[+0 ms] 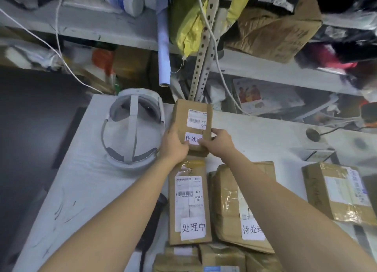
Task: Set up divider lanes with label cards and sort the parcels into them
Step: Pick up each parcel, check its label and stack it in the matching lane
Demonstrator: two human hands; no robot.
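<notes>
My left hand [175, 144] and right hand [219, 142] grip the near end of a brown parcel [191, 124] from either side, thumbs on its white card [193, 138] reading 待处理 (partly covered). It lies on the counter [81, 179], just beyond the parcel marked 处理中 [189, 202].

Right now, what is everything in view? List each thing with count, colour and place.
Held parcel: one, brown, far table edge, card reading 待处理.
Long parcel: one, brown, table centre, card 处理中.
Taped parcel: one, brown, beside it, card 待处理.
Right parcel: one, brown, right side.
Near boxes: several, brown, bottom edge.
Headset: one, white and grey, table left.
Table: one, white.
Paper roll: one, pale blue, against shelving.
Shelves: grey, cluttered, behind.
Left hand: on held parcel.
Right hand: on held parcel.
</notes>
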